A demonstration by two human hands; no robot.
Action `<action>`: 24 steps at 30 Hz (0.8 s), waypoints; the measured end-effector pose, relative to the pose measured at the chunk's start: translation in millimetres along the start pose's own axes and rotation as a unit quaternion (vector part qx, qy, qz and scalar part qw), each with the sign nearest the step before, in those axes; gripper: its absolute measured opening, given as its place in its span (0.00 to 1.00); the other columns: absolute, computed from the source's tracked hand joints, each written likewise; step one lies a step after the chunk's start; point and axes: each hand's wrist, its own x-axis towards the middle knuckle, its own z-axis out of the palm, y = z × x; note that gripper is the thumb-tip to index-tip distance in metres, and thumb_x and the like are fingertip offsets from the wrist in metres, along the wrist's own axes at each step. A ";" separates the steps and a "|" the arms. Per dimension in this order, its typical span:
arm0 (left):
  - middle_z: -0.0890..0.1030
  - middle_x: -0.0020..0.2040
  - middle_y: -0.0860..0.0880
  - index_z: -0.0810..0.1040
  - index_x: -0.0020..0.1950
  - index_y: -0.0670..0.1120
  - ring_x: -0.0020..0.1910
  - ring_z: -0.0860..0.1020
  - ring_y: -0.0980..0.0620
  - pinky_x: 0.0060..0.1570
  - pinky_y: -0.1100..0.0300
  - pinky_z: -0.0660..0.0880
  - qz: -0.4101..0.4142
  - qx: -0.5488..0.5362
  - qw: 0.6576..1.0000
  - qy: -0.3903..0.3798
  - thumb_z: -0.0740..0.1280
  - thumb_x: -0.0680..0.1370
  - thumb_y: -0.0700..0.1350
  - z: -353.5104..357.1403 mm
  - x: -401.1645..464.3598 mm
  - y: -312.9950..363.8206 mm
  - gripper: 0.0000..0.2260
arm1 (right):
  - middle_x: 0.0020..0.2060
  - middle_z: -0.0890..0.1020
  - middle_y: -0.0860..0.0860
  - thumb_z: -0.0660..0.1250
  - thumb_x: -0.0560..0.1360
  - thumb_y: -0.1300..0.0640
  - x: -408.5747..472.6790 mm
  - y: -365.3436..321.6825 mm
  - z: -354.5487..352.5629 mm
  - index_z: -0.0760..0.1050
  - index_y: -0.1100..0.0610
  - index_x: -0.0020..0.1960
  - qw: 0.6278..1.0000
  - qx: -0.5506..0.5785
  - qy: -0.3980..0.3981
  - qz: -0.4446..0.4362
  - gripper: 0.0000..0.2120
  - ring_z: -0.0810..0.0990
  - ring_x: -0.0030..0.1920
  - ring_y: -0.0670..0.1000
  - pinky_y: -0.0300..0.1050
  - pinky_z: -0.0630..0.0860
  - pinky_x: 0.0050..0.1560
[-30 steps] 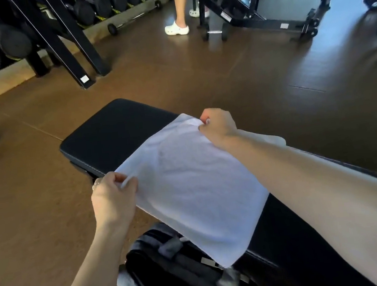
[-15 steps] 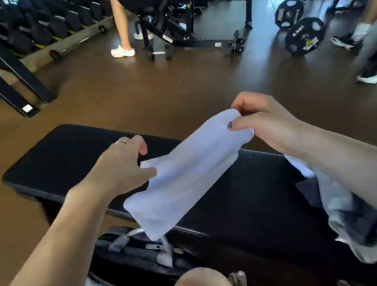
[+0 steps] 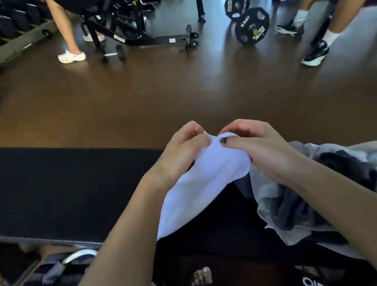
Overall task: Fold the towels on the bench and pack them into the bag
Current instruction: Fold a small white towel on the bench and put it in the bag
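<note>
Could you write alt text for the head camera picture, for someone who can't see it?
Two hands, left hand and right hand, pinch the top of a white towel together above a black gym bench. Grey towels lie heaped at right; a dark bag sits below.

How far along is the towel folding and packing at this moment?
Early to midway. Done: nothing visibly packed; what shows of the bag below the bench holds no towel. In hand: the left hand and right hand pinch the white towel together at its top edge, mid-fold, above the bench. Left: finishing that fold, the rumpled grey pile on the bench, and all packing.
</note>
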 end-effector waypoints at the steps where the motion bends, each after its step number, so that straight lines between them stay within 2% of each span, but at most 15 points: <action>1: 0.72 0.37 0.46 0.68 0.42 0.42 0.38 0.69 0.51 0.39 0.57 0.66 0.021 0.022 0.999 0.012 0.66 0.74 0.41 0.9 0.3 -2.6 0.07 | 0.43 0.86 0.53 0.68 0.75 0.64 1.7 1.0 -3.2 0.84 0.57 0.47 1.000 0.001 0.000 0.005 0.07 0.83 0.45 0.48 0.43 0.77 0.45; 3: 0.74 0.39 0.41 0.71 0.44 0.39 0.37 0.70 0.51 0.37 0.58 0.67 0.062 0.060 0.995 0.041 0.69 0.76 0.40 3.2 0.7 -4.9 0.08 | 0.45 0.85 0.52 0.68 0.76 0.62 4.3 4.5 -9.4 0.84 0.56 0.48 1.000 -0.020 -0.002 0.006 0.06 0.83 0.47 0.47 0.43 0.77 0.48; 5: 0.77 0.39 0.46 0.77 0.46 0.41 0.37 0.73 0.54 0.36 0.63 0.70 0.095 0.070 0.991 0.065 0.71 0.78 0.40 4.9 1.7 -4.1 0.05 | 0.46 0.85 0.52 0.67 0.78 0.60 6.6 7.7 -14.6 0.84 0.55 0.48 0.999 -0.050 -0.014 0.002 0.06 0.82 0.48 0.49 0.44 0.75 0.50; 7: 0.83 0.46 0.52 0.81 0.51 0.42 0.45 0.81 0.57 0.44 0.63 0.77 0.121 0.068 0.989 0.047 0.71 0.79 0.40 6.8 0.8 -3.3 0.03 | 0.46 0.84 0.54 0.67 0.78 0.57 8.6 8.7 -16.6 0.84 0.55 0.49 0.996 -0.077 -0.035 -0.006 0.06 0.81 0.51 0.54 0.46 0.73 0.50; 9: 0.84 0.55 0.49 0.83 0.56 0.42 0.55 0.83 0.52 0.57 0.55 0.80 0.161 0.094 0.982 0.032 0.71 0.79 0.38 7.5 0.5 -4.8 0.06 | 0.45 0.82 0.56 0.68 0.78 0.55 9.9 9.1 -16.1 0.84 0.55 0.48 0.995 -0.084 -0.048 -0.017 0.06 0.79 0.47 0.55 0.48 0.71 0.48; 10: 0.84 0.56 0.48 0.83 0.57 0.43 0.57 0.83 0.50 0.59 0.51 0.79 0.180 0.109 0.977 0.032 0.71 0.79 0.38 8.3 -0.4 -3.9 0.07 | 0.44 0.81 0.58 0.68 0.78 0.55 10.2 8.0 -15.6 0.83 0.56 0.47 0.995 -0.084 -0.048 -0.024 0.06 0.77 0.44 0.52 0.47 0.70 0.47; 13: 0.83 0.53 0.50 0.84 0.55 0.45 0.55 0.83 0.47 0.56 0.48 0.80 0.224 0.153 0.961 0.050 0.73 0.78 0.40 10.1 -1.9 -0.9 0.07 | 0.39 0.76 0.60 0.70 0.75 0.55 10.1 6.8 -14.9 0.81 0.61 0.45 0.997 -0.069 -0.034 -0.029 0.08 0.71 0.40 0.46 0.46 0.65 0.44; 17: 0.83 0.49 0.50 0.84 0.51 0.45 0.51 0.82 0.46 0.52 0.49 0.80 0.235 0.166 0.956 0.058 0.74 0.77 0.40 12.9 -4.7 2.0 0.03 | 0.38 0.76 0.57 0.70 0.74 0.57 9.9 9.9 -16.9 0.82 0.63 0.44 1.000 0.001 -0.024 -0.002 0.08 0.73 0.42 0.47 0.47 0.66 0.45; 22: 0.83 0.47 0.50 0.83 0.47 0.44 0.48 0.83 0.48 0.52 0.56 0.80 0.210 0.153 0.964 0.052 0.72 0.78 0.38 9.9 -8.2 1.5 0.02 | 0.45 0.80 0.64 0.72 0.70 0.56 8.8 11.6 -16.2 0.81 0.63 0.45 0.997 0.064 -0.031 0.003 0.10 0.77 0.47 0.53 0.51 0.68 0.49; 24: 0.83 0.46 0.50 0.83 0.47 0.44 0.48 0.83 0.50 0.51 0.59 0.79 0.205 0.151 0.966 0.055 0.71 0.78 0.38 8.7 -9.8 0.9 0.02 | 0.50 0.80 0.67 0.73 0.71 0.57 8.6 10.2 -15.8 0.81 0.63 0.46 0.997 0.079 -0.025 -0.007 0.09 0.79 0.48 0.59 0.52 0.71 0.51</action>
